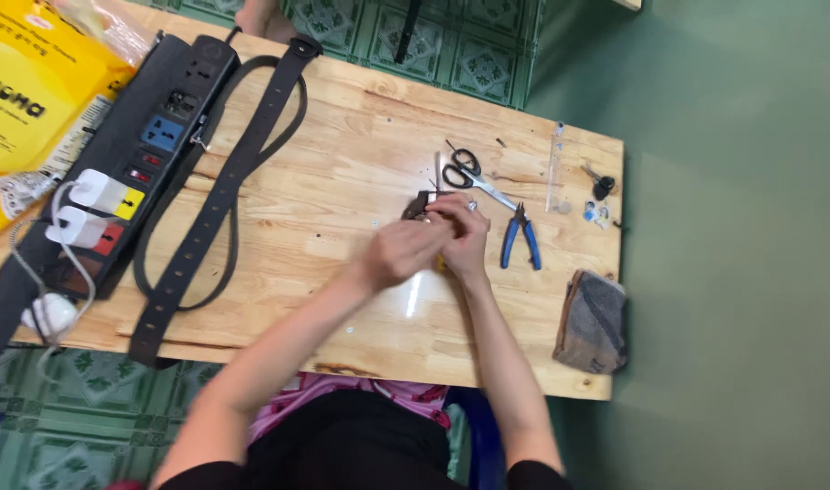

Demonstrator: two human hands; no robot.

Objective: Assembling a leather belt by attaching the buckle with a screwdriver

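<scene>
Wooden worktop [342, 145] bearing one scissors [469, 174], one blue pliers [521, 238]. Left hand [399, 254], right hand [462, 231] meeting mid-worktop, fingers curling closed around one small dark piece [417, 205]. One belt [217, 195] lying toward left edge.

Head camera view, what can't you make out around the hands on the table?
- Small dark piece between the left hand and right hand: mostly covered by the fingers; kind unclear.
- Tiny parts near the table's far edge: too small.
- Yellow bag: cut off by the frame's left edge.
</scene>
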